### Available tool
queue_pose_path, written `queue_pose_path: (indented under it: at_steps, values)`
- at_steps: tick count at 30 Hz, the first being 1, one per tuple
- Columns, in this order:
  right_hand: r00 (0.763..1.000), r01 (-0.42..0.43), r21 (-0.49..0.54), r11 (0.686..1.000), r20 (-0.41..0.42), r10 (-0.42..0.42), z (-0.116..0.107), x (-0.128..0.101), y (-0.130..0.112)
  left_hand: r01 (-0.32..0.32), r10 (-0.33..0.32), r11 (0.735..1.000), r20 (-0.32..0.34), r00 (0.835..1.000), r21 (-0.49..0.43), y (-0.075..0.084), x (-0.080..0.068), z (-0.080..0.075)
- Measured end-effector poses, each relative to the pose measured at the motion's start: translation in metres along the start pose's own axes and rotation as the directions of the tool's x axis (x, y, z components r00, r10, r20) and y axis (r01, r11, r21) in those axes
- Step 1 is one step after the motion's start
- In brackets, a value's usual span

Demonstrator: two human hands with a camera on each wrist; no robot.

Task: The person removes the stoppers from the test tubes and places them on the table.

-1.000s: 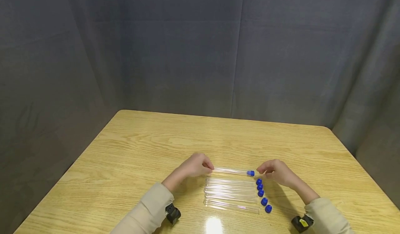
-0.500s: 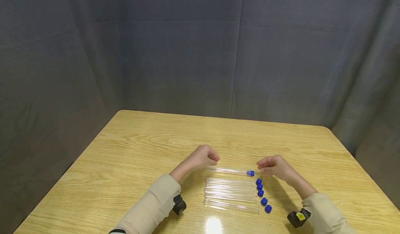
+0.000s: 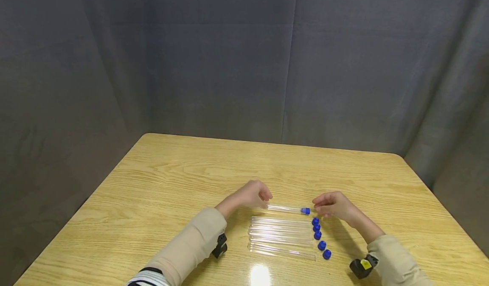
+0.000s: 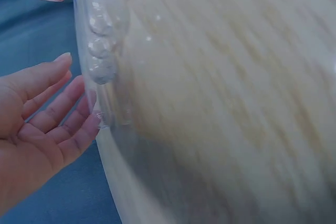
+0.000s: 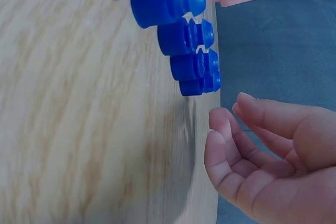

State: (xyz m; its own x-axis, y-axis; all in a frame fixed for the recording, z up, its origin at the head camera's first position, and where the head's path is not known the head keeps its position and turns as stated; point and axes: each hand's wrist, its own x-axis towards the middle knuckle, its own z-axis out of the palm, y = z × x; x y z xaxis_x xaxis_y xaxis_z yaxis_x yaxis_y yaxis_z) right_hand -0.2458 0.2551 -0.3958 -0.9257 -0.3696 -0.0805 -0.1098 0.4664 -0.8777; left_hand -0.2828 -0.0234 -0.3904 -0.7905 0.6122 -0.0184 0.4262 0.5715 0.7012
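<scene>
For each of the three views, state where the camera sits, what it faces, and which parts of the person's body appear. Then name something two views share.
Head: worn on the head, looking down at the table; both hands and sleeves show.
Left wrist: low beside the left hand, facing the clear tubes' rounded ends; the right hand shows far off.
Right wrist: low beside the right hand, facing the blue caps; the left hand shows far off.
Shared: the blue caps appear in head and right wrist views.

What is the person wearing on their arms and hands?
Both hands are bare: no gloves and no rings that show on the left hand or the right hand. Each arm has a long beige sleeve. A striped black and white cuff peeks out low on the left arm. A small black camera sits under the left wrist, and another one with a yellow mark sits under the right wrist.
</scene>
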Motion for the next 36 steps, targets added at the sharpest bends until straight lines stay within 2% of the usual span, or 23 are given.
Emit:
queue_pose_path:
  at_steps: [8, 17, 28, 36]
  values:
    - [1.000, -0.019, 0.021, 1.000, 0.013, 0.019, -0.001, 0.000, 0.003, -0.026, 0.025, 0.998, 0.017, 1.000, 0.061, -0.005, 0.002, 0.005]
    - [0.999, -0.030, 0.041, 0.999, 0.024, 0.029, 0.000, -0.001, 0.003, -0.012, 0.011, 0.999, 0.023, 1.000, 0.049, -0.009, 0.003, 0.007]
    - [0.999, -0.034, 0.049, 0.998, 0.037, 0.032, 0.001, -0.002, 0.002, -0.032, 0.030, 0.995, 0.023, 0.999, 0.095, -0.010, 0.004, 0.009]
    - [0.999, -0.028, 0.050, 0.998, 0.041, 0.026, 0.001, -0.001, 0.002, -0.043, 0.042, 0.998, 0.029, 0.999, 0.041, -0.012, 0.003, 0.006]
